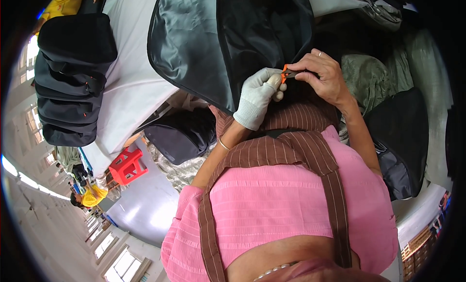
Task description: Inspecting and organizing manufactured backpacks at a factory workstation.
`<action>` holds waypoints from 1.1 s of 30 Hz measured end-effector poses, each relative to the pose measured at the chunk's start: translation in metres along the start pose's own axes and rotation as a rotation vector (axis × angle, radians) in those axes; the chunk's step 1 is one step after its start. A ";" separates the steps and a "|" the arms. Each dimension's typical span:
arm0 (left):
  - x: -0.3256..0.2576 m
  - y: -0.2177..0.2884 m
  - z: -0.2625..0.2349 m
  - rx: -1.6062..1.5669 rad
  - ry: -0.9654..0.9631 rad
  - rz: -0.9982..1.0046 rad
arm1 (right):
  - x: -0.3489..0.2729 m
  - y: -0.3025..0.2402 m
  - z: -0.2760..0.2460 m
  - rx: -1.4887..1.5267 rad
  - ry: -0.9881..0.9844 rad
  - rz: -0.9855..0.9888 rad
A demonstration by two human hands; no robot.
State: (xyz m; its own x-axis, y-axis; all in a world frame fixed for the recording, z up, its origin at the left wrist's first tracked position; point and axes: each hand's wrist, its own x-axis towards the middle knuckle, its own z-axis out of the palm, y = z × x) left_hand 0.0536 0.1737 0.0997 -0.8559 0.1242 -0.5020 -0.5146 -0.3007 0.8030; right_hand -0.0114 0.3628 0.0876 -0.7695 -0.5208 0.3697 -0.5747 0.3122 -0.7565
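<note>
My left hand (257, 95), in a white knit glove, is closed with its thumb and fingers pinching a small orange piece (284, 74). From the other side my bare right hand (321, 76) pinches a short dark part joined to that piece. The two hands nearly meet, and I cannot tell exactly what kind of thing the piece is. Just beyond them a large black bag panel (189, 44) with a shiny lining lies spread, its near edge beside the gloved hand.
Several black bags (75, 73) stand in a row on a white-covered table (133, 49) at the left. Another dark bag (182, 134) lies beside my left arm, and one (400, 136) at my right. A red plastic stool (127, 166) stands on the floor. People in yellow are at the left.
</note>
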 end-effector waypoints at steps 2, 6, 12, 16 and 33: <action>0.000 -0.001 0.000 -0.006 -0.021 0.001 | 0.000 0.000 0.000 -0.013 0.012 0.006; 0.001 -0.003 -0.001 0.012 0.001 0.006 | 0.000 0.001 -0.001 -0.062 -0.003 -0.026; 0.000 -0.001 0.000 0.017 0.000 0.006 | 0.004 0.001 -0.002 -0.031 -0.017 0.021; -0.002 0.004 0.002 0.060 0.017 -0.016 | 0.014 -0.001 -0.001 0.150 0.142 0.163; 0.034 0.045 0.002 0.916 0.015 0.696 | 0.060 0.040 0.045 -0.443 0.136 0.529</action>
State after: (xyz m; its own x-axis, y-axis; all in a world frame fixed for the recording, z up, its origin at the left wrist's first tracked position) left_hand 0.0013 0.1660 0.1196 -0.9719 0.1873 0.1428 0.2195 0.5012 0.8370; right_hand -0.0682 0.3079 0.0550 -0.9885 -0.1144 0.0986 -0.1504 0.8054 -0.5734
